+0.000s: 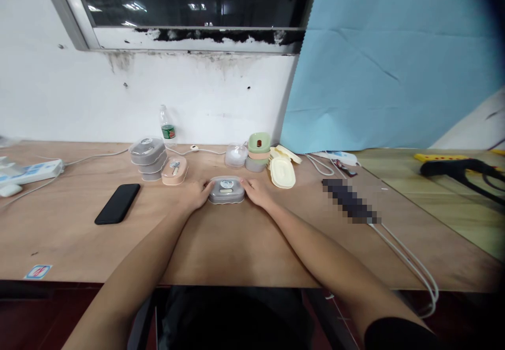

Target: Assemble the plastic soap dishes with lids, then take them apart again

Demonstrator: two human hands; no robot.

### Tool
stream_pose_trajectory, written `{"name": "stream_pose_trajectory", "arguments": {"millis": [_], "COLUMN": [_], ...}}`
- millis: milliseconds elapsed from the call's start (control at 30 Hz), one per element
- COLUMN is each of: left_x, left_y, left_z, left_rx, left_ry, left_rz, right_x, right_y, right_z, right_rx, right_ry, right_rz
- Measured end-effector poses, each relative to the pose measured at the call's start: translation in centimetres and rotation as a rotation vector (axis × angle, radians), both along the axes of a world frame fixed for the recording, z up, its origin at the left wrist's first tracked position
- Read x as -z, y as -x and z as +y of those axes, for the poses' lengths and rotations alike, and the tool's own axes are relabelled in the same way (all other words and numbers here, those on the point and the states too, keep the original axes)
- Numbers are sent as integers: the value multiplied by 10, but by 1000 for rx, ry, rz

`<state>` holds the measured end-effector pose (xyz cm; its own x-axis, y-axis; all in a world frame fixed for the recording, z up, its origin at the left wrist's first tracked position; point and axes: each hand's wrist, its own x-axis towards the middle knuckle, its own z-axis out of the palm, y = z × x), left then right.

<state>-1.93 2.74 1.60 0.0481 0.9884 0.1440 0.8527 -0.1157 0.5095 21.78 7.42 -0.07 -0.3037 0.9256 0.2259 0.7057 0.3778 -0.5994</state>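
Observation:
A grey plastic box with a clear lid (pixel 226 191) sits on the table in front of me, a round label on its top. My left hand (pixel 197 194) holds its left end, thumb along the side. At the right end my right hand (pixel 255 191) grips it in the same way. The fingers behind the box are mostly hidden. Close to my left hand stand a pink lidded box (pixel 174 171) and a stack of grey lidded boxes (pixel 147 155). Beyond my right hand are stacked green, pink and grey trays (pixel 258 150), cream lids (pixel 283 172) and clear covers (pixel 235 155).
A black phone (pixel 117 204) lies on the left. A plastic bottle (pixel 167 125) stands by the wall, near a white cable. Power strips (pixel 35 171) are at far left. A pixelated dark object (pixel 349 201) with white cables lies right, before a black-handled tool (pixel 457 170).

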Motion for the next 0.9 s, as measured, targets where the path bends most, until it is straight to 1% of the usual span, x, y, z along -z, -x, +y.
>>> {"name": "stream_pose_trajectory", "arguments": {"millis": [200,367,433,500,567,633,767,833,900], "left_x": [-3,3,6,8,8,8,8,10,13], "left_y": [-6,-3,1,4,8,10,9,8,9], "left_z": [-4,1,4,6,6,4,1,1,3], "left_rx": [-58,-26,27,146,275,358,401,396,370], "left_ry": [-18,-27,-64,-76,-32,10,-27,-65,-116], "left_rz": [6,-40,-93,-116,-93,-59,-114,-159,-156], "right_x": [4,3,1,1,1,2,5,6,5], "right_y": [-1,0,0,0,0,-1,-4,-6,-6], "right_z": [3,2,2,2,3,5,8,9,8], "right_rx": [-9,0,-11,-5,16,43,79,77,61], "right_ry": [-23,-16,-12,-13,-18,-23,-38,-41,-42], "right_rz": [-9,1,16,23,26,32,60,83,101]}}
